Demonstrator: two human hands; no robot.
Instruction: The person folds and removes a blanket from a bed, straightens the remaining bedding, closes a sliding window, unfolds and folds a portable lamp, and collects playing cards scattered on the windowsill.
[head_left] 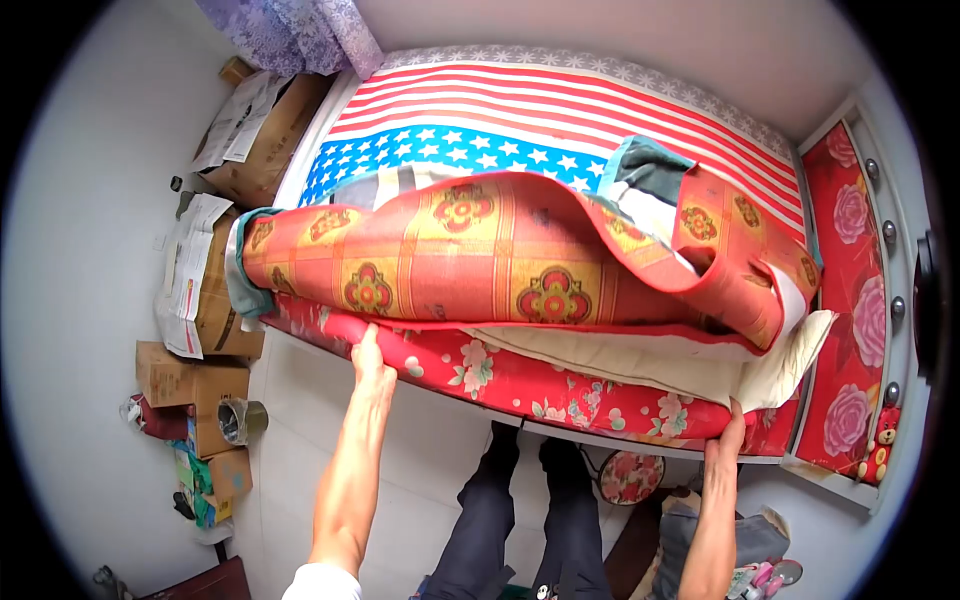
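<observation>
My left hand (372,358) is closed on the front edge of a red floral mattress (480,372), left of the middle. Toward the right end, my right hand (730,432) grips the same edge, just below the corner of a cream pad (630,362); its fingertips are partly hidden. A thick red and orange patterned mat (500,250) lies folded back over the bed in a long roll, its right end buckled. Behind the mat spreads a sheet with red and white stripes (560,100) and white stars on blue.
A red rose-patterned headboard (845,290) with round knobs stands at the right, a small red bear (880,445) beside it. Cardboard boxes (225,290) and a small bin (243,422) line the left wall. A round floral stool (632,476) is near my legs. A purple curtain (290,35) hangs at top left.
</observation>
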